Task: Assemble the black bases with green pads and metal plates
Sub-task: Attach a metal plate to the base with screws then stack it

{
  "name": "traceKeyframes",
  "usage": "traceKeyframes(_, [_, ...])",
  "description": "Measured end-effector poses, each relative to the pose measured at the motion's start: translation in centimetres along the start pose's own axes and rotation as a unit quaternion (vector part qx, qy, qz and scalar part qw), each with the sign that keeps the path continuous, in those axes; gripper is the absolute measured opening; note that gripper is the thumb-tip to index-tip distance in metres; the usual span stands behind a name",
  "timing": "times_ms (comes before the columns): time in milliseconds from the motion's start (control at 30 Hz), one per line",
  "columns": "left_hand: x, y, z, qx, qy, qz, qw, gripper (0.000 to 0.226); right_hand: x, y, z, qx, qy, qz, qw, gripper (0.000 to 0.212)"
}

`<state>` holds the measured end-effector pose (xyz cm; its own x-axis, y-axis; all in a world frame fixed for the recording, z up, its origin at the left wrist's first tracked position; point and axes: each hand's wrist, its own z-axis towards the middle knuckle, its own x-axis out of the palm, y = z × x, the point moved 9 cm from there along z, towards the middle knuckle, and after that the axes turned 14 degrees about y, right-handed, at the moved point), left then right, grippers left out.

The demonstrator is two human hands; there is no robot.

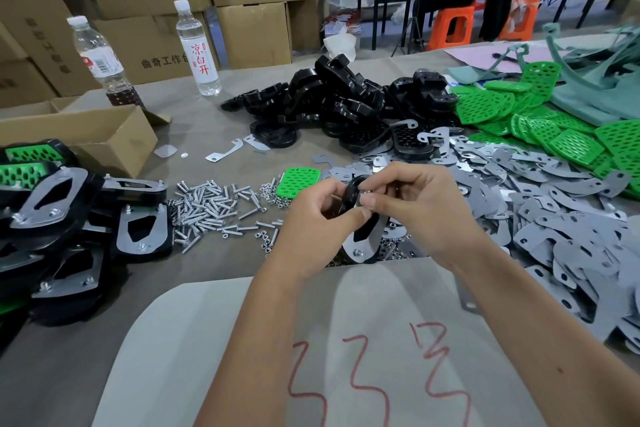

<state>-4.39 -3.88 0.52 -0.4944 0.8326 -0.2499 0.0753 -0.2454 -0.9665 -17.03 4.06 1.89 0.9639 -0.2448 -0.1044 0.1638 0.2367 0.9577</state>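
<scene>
Two hands meet at the centre of the frame over one part-built unit; the left hand (313,215) has its fingers curled round a black base (351,192), held on edge, while the right hand (412,204) pinches something small and silvery against the base's upper end, too small to name; a metal plate (365,241) lies on the base's face and points down toward the lower centre, with a nut at its tip. Just left of the hands lies a single green pad (298,180) on the table (194,114), beside a scatter of screws (207,208) and small nuts (268,241); loose grey plates (554,218) cover the right side of the frame; above them, at the upper right, sits a heap of green pads (540,128); a pile of bare black bases (346,104) fills the upper centre; finished units (69,218), plates up, stack at the left edge; behind these stand an open cardboard box (104,139) and two water bottles (197,45); a pale sheet with red marks (363,367) lies at the bottom under the forearms.
</scene>
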Motion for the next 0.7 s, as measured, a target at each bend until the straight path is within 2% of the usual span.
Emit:
traceKeyframes(267, [0.1,0.2,-0.1,-0.008,0.007,-0.052,0.999,0.016,0.1,-0.1,-0.1,-0.009,-0.011,0.020,1.000,0.021])
traceKeyframes(433, [0.0,0.4,-0.2,-0.017,-0.003,-0.070,0.997,0.024,-0.2,0.2,-0.3,-0.008,-0.032,-0.038,0.999,0.019])
traceKeyframes(600, [-0.1,0.9,0.0,-0.018,-0.004,-0.061,0.998,0.004,-0.2,0.9,-0.3,-0.035,-0.049,-0.129,0.990,0.016])
traceKeyframes(700, [-0.4,0.7,0.1,-0.003,-0.008,-0.053,0.999,0.015,-0.3,1.1,-0.3,-0.049,-0.053,-0.118,0.990,0.016])
